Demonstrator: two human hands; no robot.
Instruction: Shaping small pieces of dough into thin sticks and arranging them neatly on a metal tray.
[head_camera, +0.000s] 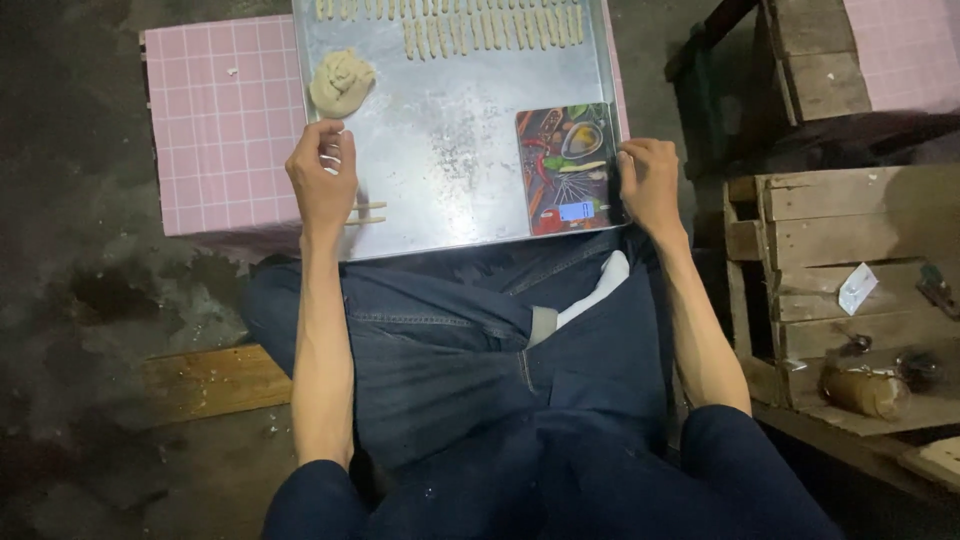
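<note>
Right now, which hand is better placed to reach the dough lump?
Left. The left hand rests just below the dough lump on the tray; the right hand is across the tray, touching the scale.

Dark blue denim trousers with visible seams and a fly cover the legs — a strip of white cloth shows at the waist. Both forearms are bare — no sleeves, no gloves.
</note>
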